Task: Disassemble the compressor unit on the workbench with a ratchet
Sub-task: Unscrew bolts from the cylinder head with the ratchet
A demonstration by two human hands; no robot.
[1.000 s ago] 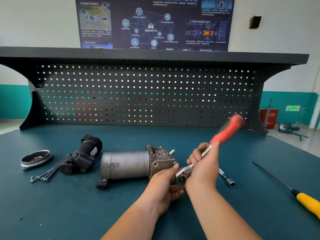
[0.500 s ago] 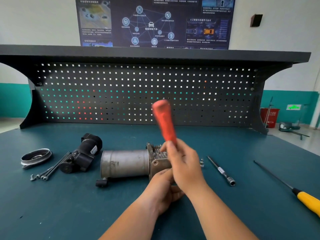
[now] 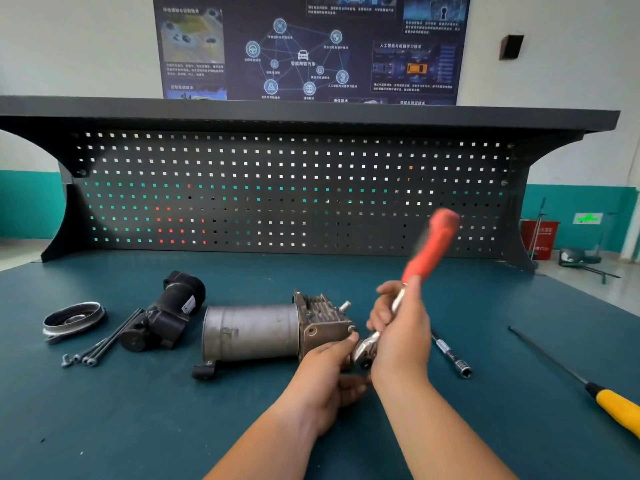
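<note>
The compressor unit (image 3: 256, 332), a grey metal cylinder with a finned head at its right end, lies on its side mid-bench. A ratchet (image 3: 431, 247) with a red handle has its chrome head against the unit's right end; the handle slants up to the right and is blurred. My right hand (image 3: 403, 336) grips the ratchet's metal shank below the red grip. My left hand (image 3: 327, 377) holds the right end of the compressor, thumb up against the housing beside the ratchet head. What the ratchet head sits on is hidden by my hands.
A black motor part (image 3: 166, 311), long bolts (image 3: 104, 346) and a metal ring (image 3: 72, 318) lie to the left. An extension bar (image 3: 450, 355) and a yellow-handled screwdriver (image 3: 613, 405) lie to the right. A pegboard back panel (image 3: 294, 192) closes the bench's far side.
The ratchet handle swung from up-right to upright over the unit, and is now back slanting up to the right. My left hand has stayed on the compressor's end.
</note>
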